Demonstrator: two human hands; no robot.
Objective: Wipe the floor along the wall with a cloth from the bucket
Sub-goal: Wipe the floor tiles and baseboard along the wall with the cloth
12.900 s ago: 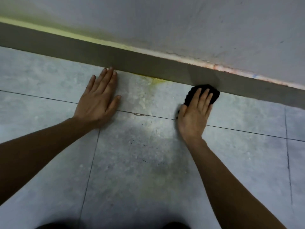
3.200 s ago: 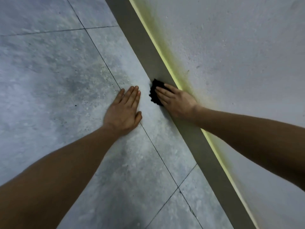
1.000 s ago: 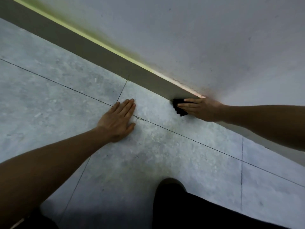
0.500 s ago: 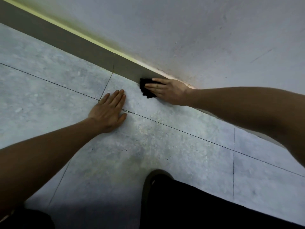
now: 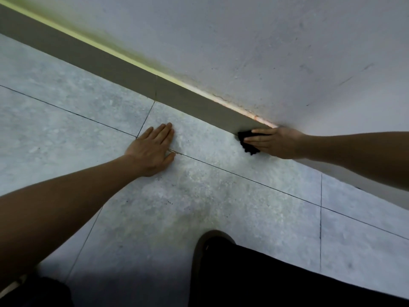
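Black and bunched, the cloth (image 5: 249,144) lies on the grey floor tile (image 5: 221,185) right where it meets the skirting board (image 5: 199,105), under my right hand (image 5: 275,142). My right fingers (image 5: 256,141) lie straight and together on top of the cloth, pressing it down rather than curling round it; part of the cloth pokes out past the fingertips and below them. My left hand (image 5: 152,149) rests flat on the floor, fingers straight and close together, well apart from the cloth, across a grout line (image 5: 243,177), and I judge it is carrying my weight.

To do this stroke well, I think I should keep the cloth's edge touching the foot of the skirting board, so the seam itself gets wiped and not just the tile beside it. Even pressure through the flat fingers should keep the bunch from rolling out from under them. The floor shows pale, mottled patches near the wall; I cannot tell whether that is dirt, wetness or glare. My dark-trousered knee (image 5: 221,251) is on the floor nearby, so I should shift it before reaching much farther. The bucket is not in view.
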